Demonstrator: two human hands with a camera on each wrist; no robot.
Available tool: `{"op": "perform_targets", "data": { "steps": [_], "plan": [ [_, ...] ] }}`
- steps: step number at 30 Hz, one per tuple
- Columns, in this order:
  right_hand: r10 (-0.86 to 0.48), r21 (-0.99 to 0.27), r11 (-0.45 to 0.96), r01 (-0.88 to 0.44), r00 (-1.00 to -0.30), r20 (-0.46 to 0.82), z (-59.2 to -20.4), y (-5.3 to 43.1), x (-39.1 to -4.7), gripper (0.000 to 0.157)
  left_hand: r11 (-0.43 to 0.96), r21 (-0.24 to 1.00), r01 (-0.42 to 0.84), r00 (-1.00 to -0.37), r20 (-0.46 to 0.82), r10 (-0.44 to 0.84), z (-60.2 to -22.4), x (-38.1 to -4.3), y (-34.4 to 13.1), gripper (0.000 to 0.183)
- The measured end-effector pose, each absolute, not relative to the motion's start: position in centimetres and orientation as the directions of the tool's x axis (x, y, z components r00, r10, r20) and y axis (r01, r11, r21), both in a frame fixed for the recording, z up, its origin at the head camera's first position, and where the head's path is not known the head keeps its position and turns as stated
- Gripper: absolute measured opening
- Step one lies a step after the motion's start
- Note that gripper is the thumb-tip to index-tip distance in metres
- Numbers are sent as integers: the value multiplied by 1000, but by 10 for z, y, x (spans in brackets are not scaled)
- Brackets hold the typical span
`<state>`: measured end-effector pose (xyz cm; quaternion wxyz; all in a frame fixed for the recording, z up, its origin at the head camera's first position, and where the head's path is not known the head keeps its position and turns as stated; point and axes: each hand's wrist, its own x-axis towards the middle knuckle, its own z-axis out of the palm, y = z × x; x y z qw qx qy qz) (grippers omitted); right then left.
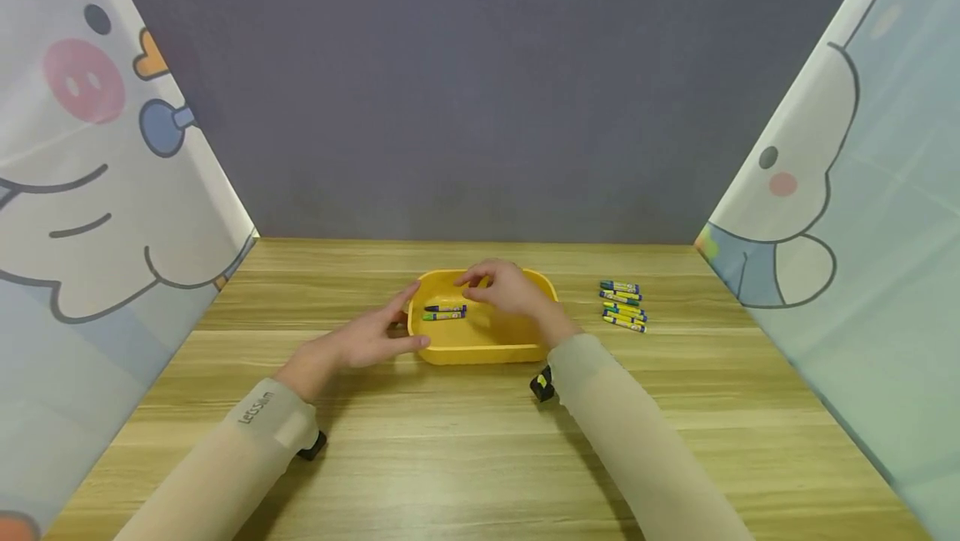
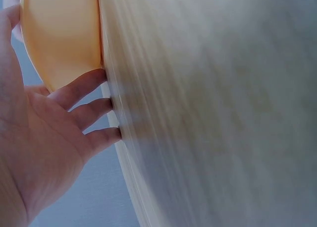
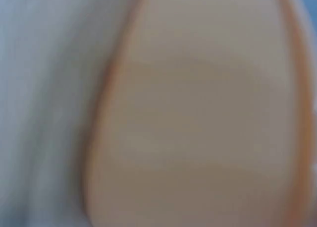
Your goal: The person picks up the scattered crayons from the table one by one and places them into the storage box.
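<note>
Head view: yellow tray [image 1: 487, 355] sits on the table [image 1: 435, 441], closer to the far edge, about midway between the side edges. Left hand [image 1: 367, 339] at the tray's left edge, fingers spread; thumb on the near left corner, index up by the far left corner. Two crayons, dark blue [image 1: 446, 308] and green [image 1: 444, 316], lie side by side on the tray floor, left half, roughly parallel to the near edge. Right hand [image 1: 510, 288] is above the tray, wrist crossing its right edge; fingers loosely bent, thumb and index tips slightly apart. More crayons [image 1: 624, 308] lie loosely stacked in a column on the table, right of the tray, toward the far right corner, blue-and-yellow wrappers.

Left wrist view: same spread fingers, tips beside the tray wall and at the table surface; touching or just beside, can't tell. Right wrist view: blurred, mostly tray interior; fingers can't be made out.

Pale sleeves [image 1: 225, 462] on both arms, black block [image 1: 542, 385] at right wrist. Grey panel [image 1: 480, 91] behind the far edge, cartoon sheets [image 1: 885, 191] along the side edges.
</note>
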<state>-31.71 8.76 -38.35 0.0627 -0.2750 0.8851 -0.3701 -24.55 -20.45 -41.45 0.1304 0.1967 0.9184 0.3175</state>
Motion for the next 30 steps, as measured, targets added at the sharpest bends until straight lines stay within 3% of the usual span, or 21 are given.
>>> {"op": "perform_targets", "data": {
  "steps": [9,20,30],
  "plan": [
    [-438,-705,612,-357,-896,73,-355,185,-317,32,731,621,284,-892,-109,439,-416,-245,-205,110],
    [-335,-611,754,-239,-941,-45,-389,323,-312,33,732,623,277,-894,-112,434,-417,-245,-205,111],
    [-274,-597,783,-176,-959,-76,-414,369,-317,28,722,632,281,-890,-111,443,-418,-246,-205,111]
  ]
}}
